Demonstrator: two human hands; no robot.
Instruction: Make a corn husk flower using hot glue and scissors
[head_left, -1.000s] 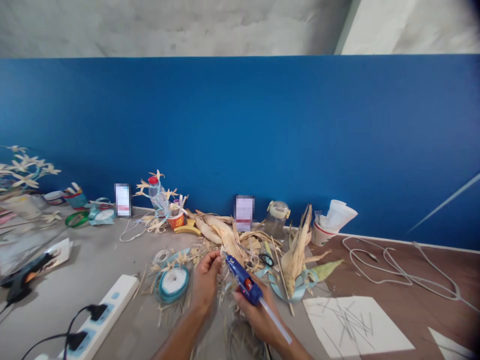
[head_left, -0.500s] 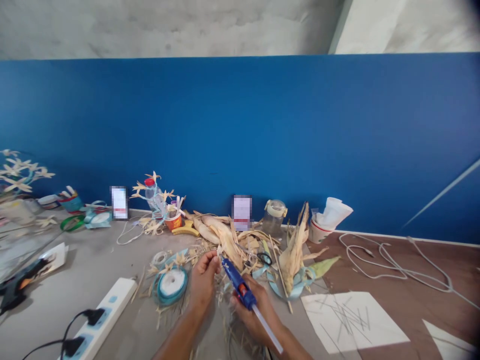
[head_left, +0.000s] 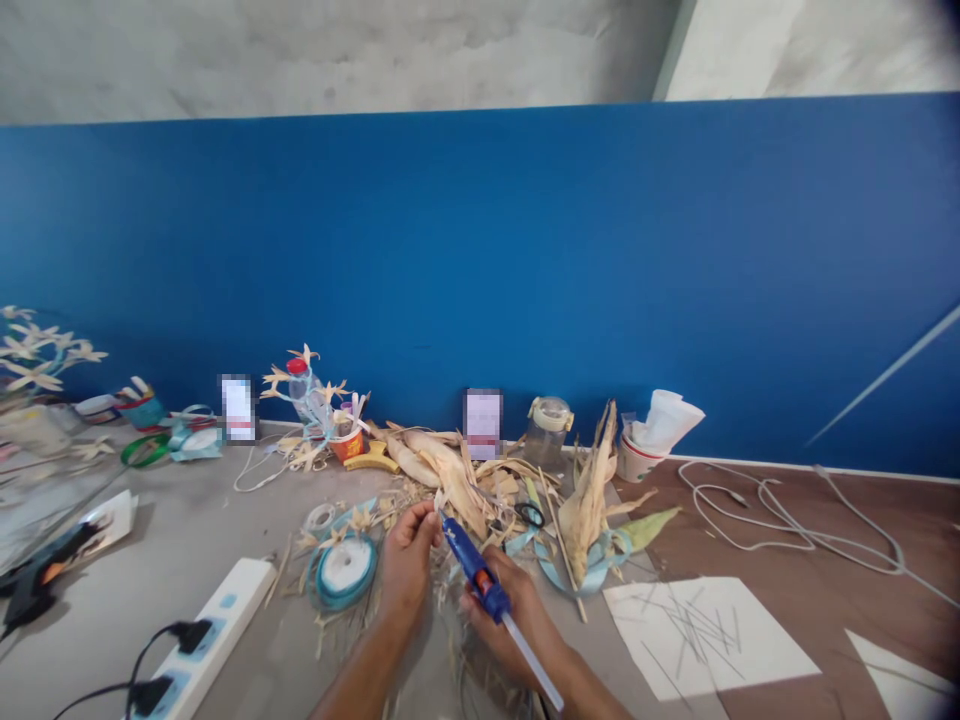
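Note:
My right hand [head_left: 510, 610] is wrapped round a blue glue gun [head_left: 474, 568], with a clear glue stick [head_left: 531, 660] poking out of its back end. The gun's nozzle points up and left, right at the fingertips of my left hand [head_left: 409, 555]. Those fingers are pinched together on a small pale piece that is too small to make out. Dried corn husks [head_left: 450, 475] lie just beyond both hands. Beside my left wrist sits a spool of blue ribbon [head_left: 345, 570], with husk flowers [head_left: 358, 522] by it. Black-handled scissors [head_left: 529, 515] rest among the husks.
A white power strip [head_left: 214, 630] with black plugs lies front left, near a black glue gun [head_left: 45, 580]. Thin wires lie on white paper [head_left: 709, 635] at right. A jar [head_left: 550, 430], paper cup [head_left: 641, 455], bottle [head_left: 304, 385] and two phones [head_left: 484, 425] line the blue partition [head_left: 480, 250].
Both hands and the blue glue gun keep nearly the same pose, nozzle at the left fingertips. Only the camera view has tilted slightly.

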